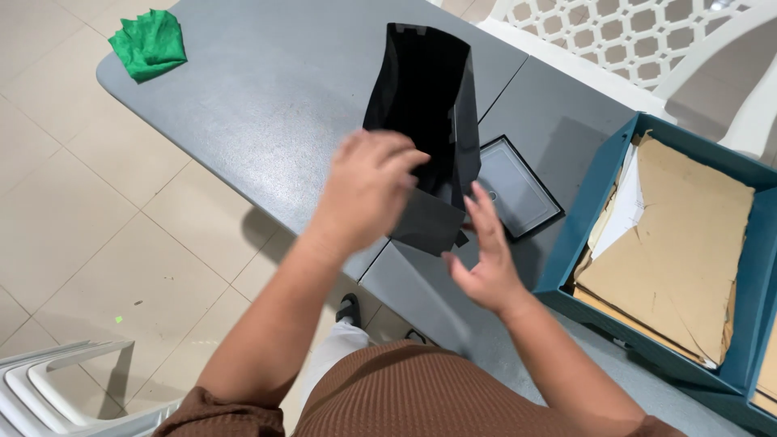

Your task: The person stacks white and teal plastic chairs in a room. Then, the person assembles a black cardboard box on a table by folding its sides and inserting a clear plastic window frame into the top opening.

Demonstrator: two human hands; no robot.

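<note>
A black folded box stands open-topped on the grey bench, near its near edge. The left hand curls its fingers over the box's near flap. The right hand, fingers loosely spread, touches the box's right side. A flat framed panel lies just right of it.

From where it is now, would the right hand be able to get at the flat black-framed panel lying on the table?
Probably yes. The right hand hovers open just beside the black-framed panel, with bare grey table between them; the black box stands to its left, not across the way.
</note>
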